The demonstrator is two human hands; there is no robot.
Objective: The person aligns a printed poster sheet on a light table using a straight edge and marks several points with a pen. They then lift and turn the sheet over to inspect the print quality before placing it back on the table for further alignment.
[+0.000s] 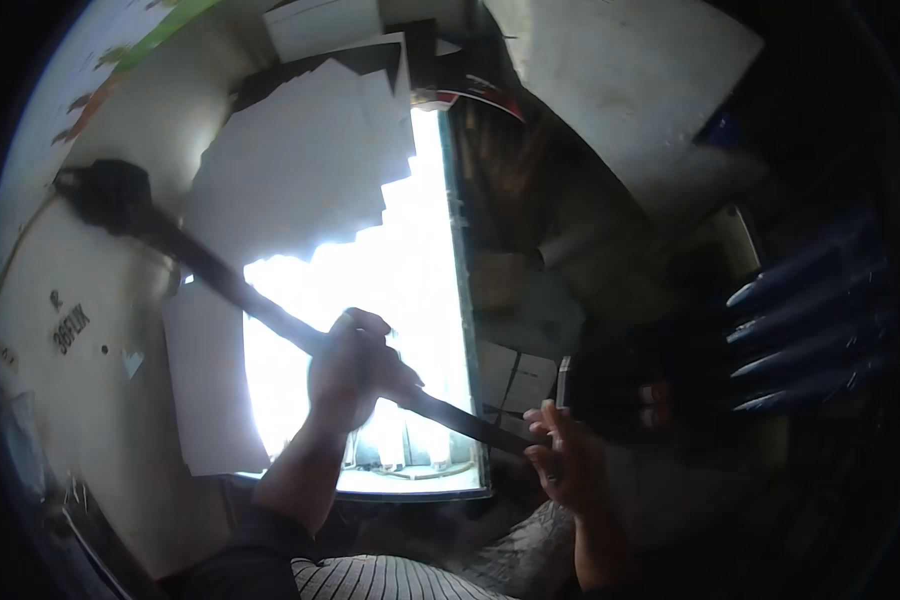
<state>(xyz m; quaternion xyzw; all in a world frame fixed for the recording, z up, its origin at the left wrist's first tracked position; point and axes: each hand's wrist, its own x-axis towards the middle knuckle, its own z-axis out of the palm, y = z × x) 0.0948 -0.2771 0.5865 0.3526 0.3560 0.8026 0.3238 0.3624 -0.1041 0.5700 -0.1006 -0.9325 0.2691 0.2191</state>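
A long dark stick [235, 285] slants over a brightly lit glass panel, and my left hand [350, 370] is closed round its lower part. At the stick's far upper-left end is a bulky dark head [115, 197], too dim to name. My right hand [565, 465] is by the stick's lower right end, its thumb close to it; whether it touches the stick I cannot tell. Bent fingers of this hand seem to hold a thin flat thing with a pale edge [565, 382], which stands up from the fingertips.
Overlapping white paper sheets [300, 160] cover the far part of the lit panel [445, 482]; another sheet [210, 385] lies along its left side. A pale panel with dark lettering [80, 265] stands at left. Shiny blue wrapped things [800, 330] lie at right, in shadow.
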